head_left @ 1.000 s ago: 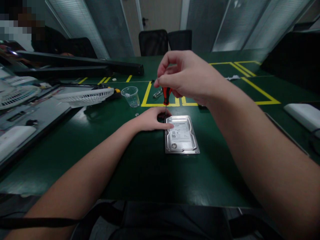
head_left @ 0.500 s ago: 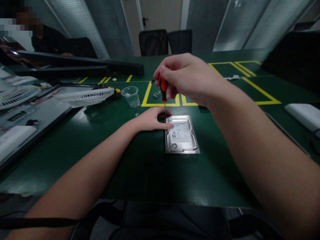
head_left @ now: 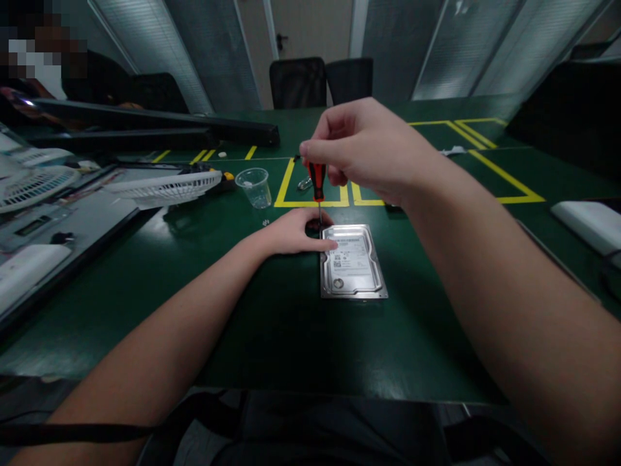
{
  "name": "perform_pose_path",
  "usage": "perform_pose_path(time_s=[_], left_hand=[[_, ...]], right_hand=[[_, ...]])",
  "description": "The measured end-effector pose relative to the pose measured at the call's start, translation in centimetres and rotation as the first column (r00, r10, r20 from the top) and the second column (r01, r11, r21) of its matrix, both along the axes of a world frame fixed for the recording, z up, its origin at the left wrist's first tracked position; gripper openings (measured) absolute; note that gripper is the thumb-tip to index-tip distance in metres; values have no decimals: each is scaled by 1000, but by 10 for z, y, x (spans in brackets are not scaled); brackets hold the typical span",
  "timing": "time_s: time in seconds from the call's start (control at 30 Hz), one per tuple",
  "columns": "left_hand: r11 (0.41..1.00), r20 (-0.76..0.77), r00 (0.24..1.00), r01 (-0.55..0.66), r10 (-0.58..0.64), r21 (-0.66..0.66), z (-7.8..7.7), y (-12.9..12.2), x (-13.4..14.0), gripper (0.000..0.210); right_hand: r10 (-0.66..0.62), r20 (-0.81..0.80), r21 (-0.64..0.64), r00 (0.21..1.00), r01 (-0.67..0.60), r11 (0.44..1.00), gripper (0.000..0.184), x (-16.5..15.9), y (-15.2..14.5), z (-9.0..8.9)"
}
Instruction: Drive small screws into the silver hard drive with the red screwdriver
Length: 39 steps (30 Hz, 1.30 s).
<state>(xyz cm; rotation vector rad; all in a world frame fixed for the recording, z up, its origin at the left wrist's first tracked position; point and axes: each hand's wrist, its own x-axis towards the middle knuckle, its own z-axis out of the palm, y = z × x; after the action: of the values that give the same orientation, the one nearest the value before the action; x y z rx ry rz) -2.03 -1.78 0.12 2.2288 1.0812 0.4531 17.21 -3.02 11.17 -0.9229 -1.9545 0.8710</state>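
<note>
A silver hard drive (head_left: 356, 265) lies flat on the green table, label side up. My left hand (head_left: 298, 232) grips its far left corner, the thumb on the label and the fingers round the back edge. A red and black screwdriver (head_left: 317, 180) stands upright at that corner, its shaft pointing down beside my left hand. My right hand (head_left: 352, 142) is closed on the top of the handle, from above. The tip's exact contact is too small to make out. Several tiny metal bits (head_left: 265, 222), perhaps screws, lie left of the drive.
A clear plastic cup (head_left: 254, 189) stands beyond my left hand. White fan-like grilles (head_left: 169, 186) and a large flat panel (head_left: 29, 259) take up the left side. A white box (head_left: 589, 223) sits at the right. Across the table, a person is at the upper left.
My right hand has shifted its fingers and thumb on the screwdriver handle, which has turned a little. My left hand and the hard drive have stayed in place.
</note>
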Motion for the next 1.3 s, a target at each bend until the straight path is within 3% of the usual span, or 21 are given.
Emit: perform_pose_path(time_s=[0.3, 0.47, 0.63, 0.9, 1.07, 1.17, 1.3], left_hand=[[1000, 4, 1000, -6, 6, -7, 3, -3, 1, 61], [1000, 13, 1000, -2, 2, -13, 2, -2, 1, 61], [1000, 15, 1000, -5, 6, -23, 3, -2, 1, 62], [999, 17, 1000, -13, 14, -38, 4, -4, 3, 63], [1000, 14, 1000, -8, 9, -29, 2, -2, 1, 64], [1000, 14, 1000, -4, 5, -23, 1, -1, 0, 63], [1000, 14, 1000, -4, 4, -22, 3, -2, 0, 61]], right_hand=[[2, -14, 76, 1000, -1, 997, 17, 1, 2, -3], [20, 14, 28, 1000, -20, 999, 13, 2, 1, -1], [100, -19, 1, 995, -100, 995, 19, 2, 3, -3], [191, -94, -34, 977, -195, 980, 11, 5, 9, -9], [168, -38, -34, 985, -169, 985, 19, 4, 2, -3], [28, 22, -6, 999, -28, 1000, 14, 2, -1, 1], [14, -2, 33, 1000, -14, 999, 23, 1, 1, 1]])
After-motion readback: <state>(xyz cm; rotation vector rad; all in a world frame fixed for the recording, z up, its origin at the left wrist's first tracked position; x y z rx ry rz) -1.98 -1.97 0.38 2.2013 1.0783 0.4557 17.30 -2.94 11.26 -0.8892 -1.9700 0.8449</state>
